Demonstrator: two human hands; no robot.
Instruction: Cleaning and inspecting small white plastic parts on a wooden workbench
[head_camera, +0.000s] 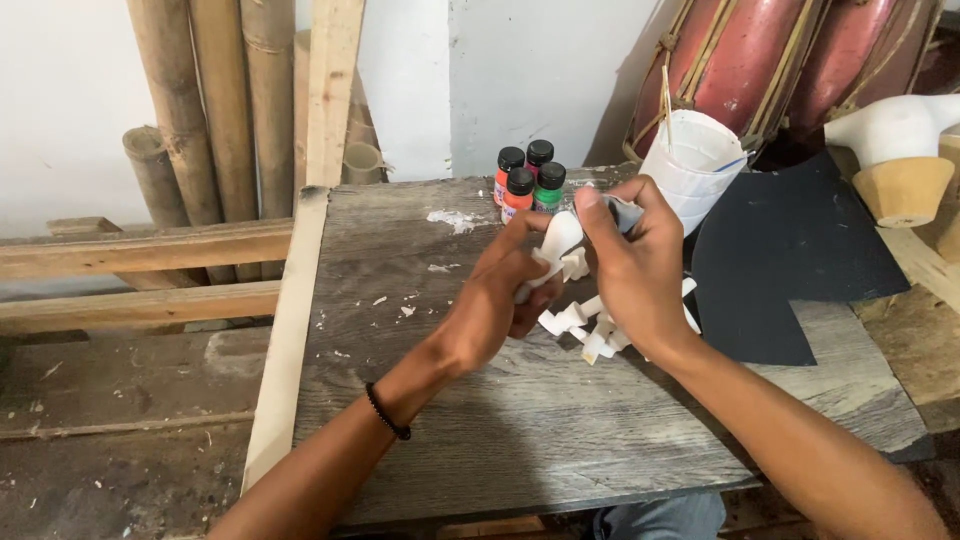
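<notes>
White figurine (560, 245) upright-ish, tilted right

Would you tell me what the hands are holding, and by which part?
Both hold one small white figure. The left hand grips its lower body; the right hand holds its upper part, pressing a grey scrap against it.

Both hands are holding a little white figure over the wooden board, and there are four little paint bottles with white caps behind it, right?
Not quite. The paint bottles have black caps, not white ones; the head view shows this. The rest holds: there are four of them, standing behind the small white figure, which the left hand and right hand hold over the wooden board.
</notes>
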